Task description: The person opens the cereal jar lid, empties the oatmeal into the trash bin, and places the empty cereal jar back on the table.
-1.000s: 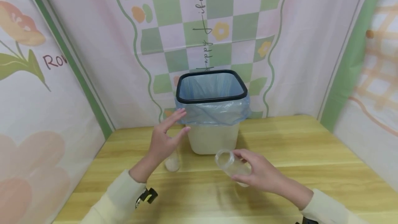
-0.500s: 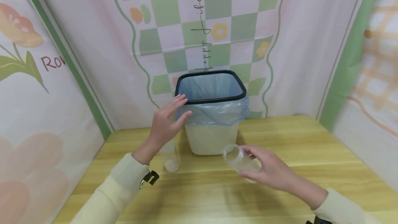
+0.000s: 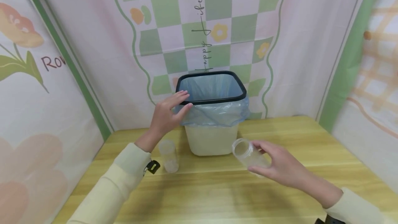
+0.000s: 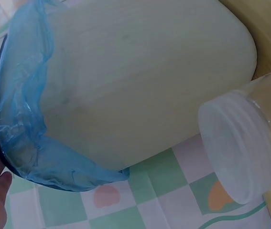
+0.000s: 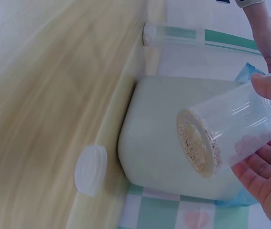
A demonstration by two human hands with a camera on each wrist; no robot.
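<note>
My right hand (image 3: pixel 281 165) holds a clear plastic jar (image 3: pixel 250 155) without a lid, tilted with its mouth up and to the left. Pale flaky bits (image 5: pixel 197 143) lie at the bottom of this jar in the right wrist view. My left hand (image 3: pixel 166 113) is at the near left corner of a bin (image 3: pixel 211 141), its fingertips on the black rim (image 3: pixel 217 100). A blue bag (image 3: pixel 214 113) lines the bin and folds down over its outside. Below my left wrist stands a second clear jar (image 3: pixel 169 156), upright, with a frosted lid (image 4: pixel 238 148) on.
A white lid (image 5: pixel 91 170) lies on the table right of the bin in the right wrist view; my right hand hides it from the head view. The wooden table (image 3: pixel 199 196) ends at patterned curtains (image 3: pixel 295 44) behind and on both sides.
My left hand has risen from beside the second jar to the bin's rim. My right hand has carried the open jar to the right and slightly up.
</note>
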